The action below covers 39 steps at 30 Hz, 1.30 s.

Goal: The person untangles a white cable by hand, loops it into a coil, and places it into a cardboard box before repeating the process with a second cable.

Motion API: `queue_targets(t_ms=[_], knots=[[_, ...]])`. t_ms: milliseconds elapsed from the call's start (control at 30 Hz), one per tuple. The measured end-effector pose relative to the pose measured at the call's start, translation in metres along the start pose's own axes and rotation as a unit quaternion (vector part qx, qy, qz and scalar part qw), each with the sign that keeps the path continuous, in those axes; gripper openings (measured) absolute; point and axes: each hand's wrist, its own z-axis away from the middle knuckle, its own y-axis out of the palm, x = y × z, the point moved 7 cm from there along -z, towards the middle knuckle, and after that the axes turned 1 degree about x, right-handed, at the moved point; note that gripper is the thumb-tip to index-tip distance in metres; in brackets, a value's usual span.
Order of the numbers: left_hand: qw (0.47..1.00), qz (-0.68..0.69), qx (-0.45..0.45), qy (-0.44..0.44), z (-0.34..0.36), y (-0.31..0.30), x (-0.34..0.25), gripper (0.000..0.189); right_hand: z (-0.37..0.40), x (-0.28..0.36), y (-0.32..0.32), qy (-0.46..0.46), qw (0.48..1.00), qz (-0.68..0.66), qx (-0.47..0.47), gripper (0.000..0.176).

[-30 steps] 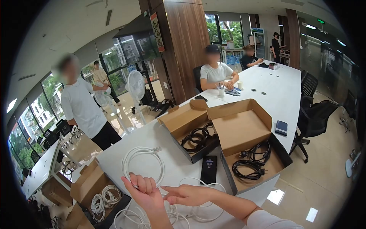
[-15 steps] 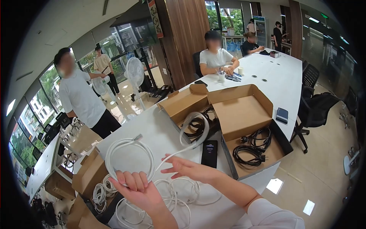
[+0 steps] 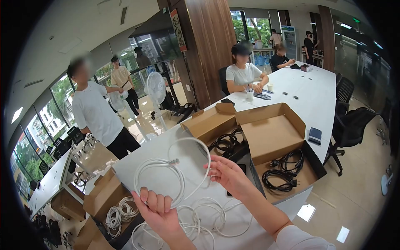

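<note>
My left hand (image 3: 159, 213) is closed around the lower side of a coiled white network cable (image 3: 137, 177), held up above the white table. A clear plug end sticks out at the top of the coil. My right hand (image 3: 227, 174) has its thumb and fingers closed on a loose loop of the same cable, right of the coil. More loops of white cable (image 3: 216, 212) lie loosely on the table below both hands. Left of my left hand, an open cardboard box (image 3: 98, 196) contains coiled white cables (image 3: 118, 214).
Two open boxes, a nearer box (image 3: 273, 125) and a farther box (image 3: 208, 123), hold black cables (image 3: 281, 173). A dark phone (image 3: 241, 168) lies partly behind my right arm. A dark blue case (image 3: 315, 135) sits near the table edge. Several people and a fan (image 3: 156, 87) are beyond.
My right hand has moved up and right, and its fingers have closed on the cable. The loose loop has swung down and opened wider. The view has shifted slightly.
</note>
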Motion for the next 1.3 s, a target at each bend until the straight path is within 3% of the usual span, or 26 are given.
queue_targets(t_ms=[133, 400, 500, 633, 733, 833, 1133, 1300], knots=[[0.999, -0.009, -0.019, -0.040, -0.001, -0.003, 0.009, 0.033, 0.005, 0.016, 0.000, -0.027, 0.998, 0.049, -0.026, 0.033], [0.976, -0.061, 0.011, -0.210, -0.004, -0.006, 0.041, 0.038, 0.008, 0.030, -0.006, -0.089, 0.992, 0.079, -0.036, 0.029], [0.953, -0.122, 0.056, -0.271, -0.001, -0.007, 0.054, 0.040, 0.009, 0.034, -0.007, -0.114, 0.985, 0.109, -0.072, 0.030], [0.920, -0.176, 0.124, -0.326, 0.005, -0.011, 0.069, 0.043, 0.012, 0.033, -0.002, -0.084, 0.990, 0.096, -0.052, 0.031], [0.909, -0.223, 0.120, -0.330, 0.003, -0.014, 0.076, 0.044, 0.015, 0.029, 0.006, -0.064, 0.992, 0.110, -0.004, 0.032], [0.921, -0.213, 0.052, -0.323, 0.002, -0.026, 0.075, 0.046, 0.021, 0.035, 0.018, -0.068, 0.987, 0.141, 0.028, 0.035], [0.912, -0.306, 0.065, -0.266, 0.000, -0.018, 0.072, 0.046, 0.027, 0.033, 0.025, -0.059, 0.965, 0.252, 0.041, 0.035], [0.881, -0.370, 0.098, -0.279, 0.003, -0.013, 0.076, 0.045, 0.033, 0.040, 0.034, -0.039, 0.939, 0.339, 0.041, 0.036]])
